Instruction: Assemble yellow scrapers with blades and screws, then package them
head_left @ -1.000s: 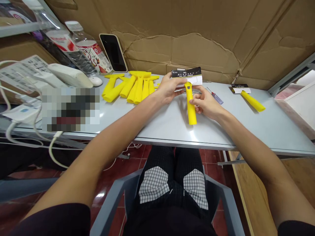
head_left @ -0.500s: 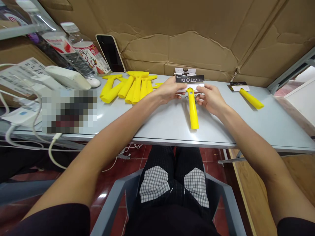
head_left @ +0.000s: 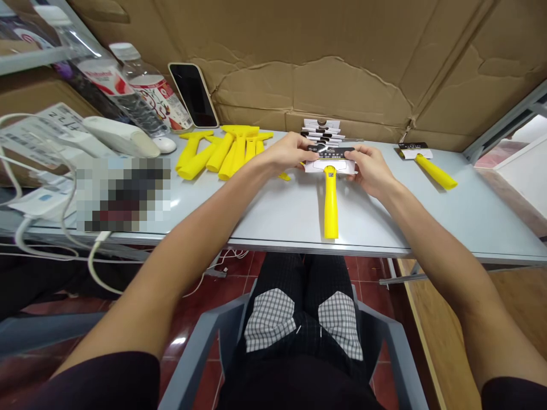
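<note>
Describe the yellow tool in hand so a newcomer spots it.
Find the grey table by the cardboard. Between left hand and right hand is the yellow tool. Unlike the lookalike lying farther right, it has its card pinched by both hands.

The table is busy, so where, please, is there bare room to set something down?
Bare patches lie between the left forearm and held yellow tool, and right of the other carded tool; it's crowded around the loose yellow handles.
</note>
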### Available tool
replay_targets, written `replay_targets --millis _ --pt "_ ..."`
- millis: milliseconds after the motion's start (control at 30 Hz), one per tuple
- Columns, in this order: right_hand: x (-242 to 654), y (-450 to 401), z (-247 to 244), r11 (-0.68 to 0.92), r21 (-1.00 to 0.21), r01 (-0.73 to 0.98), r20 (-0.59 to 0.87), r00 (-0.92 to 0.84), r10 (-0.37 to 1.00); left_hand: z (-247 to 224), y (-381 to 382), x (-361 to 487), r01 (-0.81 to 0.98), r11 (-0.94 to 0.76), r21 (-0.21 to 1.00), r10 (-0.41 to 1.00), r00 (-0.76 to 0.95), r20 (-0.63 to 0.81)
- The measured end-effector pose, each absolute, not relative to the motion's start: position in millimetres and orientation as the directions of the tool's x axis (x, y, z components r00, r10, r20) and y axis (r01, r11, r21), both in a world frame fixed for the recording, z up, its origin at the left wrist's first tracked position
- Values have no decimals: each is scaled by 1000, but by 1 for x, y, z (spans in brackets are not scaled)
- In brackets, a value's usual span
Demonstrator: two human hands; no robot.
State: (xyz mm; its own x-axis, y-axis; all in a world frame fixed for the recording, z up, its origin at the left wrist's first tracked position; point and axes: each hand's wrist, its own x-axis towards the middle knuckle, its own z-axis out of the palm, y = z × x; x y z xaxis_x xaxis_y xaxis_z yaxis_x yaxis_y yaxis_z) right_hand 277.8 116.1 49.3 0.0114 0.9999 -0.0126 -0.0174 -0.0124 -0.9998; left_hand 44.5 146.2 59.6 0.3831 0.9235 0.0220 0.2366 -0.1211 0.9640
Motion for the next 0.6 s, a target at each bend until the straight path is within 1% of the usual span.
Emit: replay_targets --millis 100,233,300,367,400,467,533,600 --pt "279 116 50 -4 -999 -33 -4 -13 1000 70 143 39 279 -90 956 939 345 -12" --pt "281 115 50 -7 -999 -49 -5 -28 1000 79 143 31 267 -21 964 965 256 -50" --pt "281 116 49 -1 -999 -44 1 -38 999 78 145 29 256 -16 967 964 261 -53" --pt "283 118 46 22 -1000 6 21 -44 999 74 148 28 260 -32 965 960 277 -43" --pt "284 119 44 51 -997 60 49 -39 998 72 149 27 269 -52 962 958 285 -28" --pt "286 121 40 147 -961 236 147 -16 989 66 153 25 313 -111 943 952 305 11" --pt "289 122 37 243 -857 454 262 -23 965 61 156 24 390 -186 902 939 342 46" --pt "291 123 36 289 -718 634 315 -76 946 56 160 22 492 -248 834 925 375 53"
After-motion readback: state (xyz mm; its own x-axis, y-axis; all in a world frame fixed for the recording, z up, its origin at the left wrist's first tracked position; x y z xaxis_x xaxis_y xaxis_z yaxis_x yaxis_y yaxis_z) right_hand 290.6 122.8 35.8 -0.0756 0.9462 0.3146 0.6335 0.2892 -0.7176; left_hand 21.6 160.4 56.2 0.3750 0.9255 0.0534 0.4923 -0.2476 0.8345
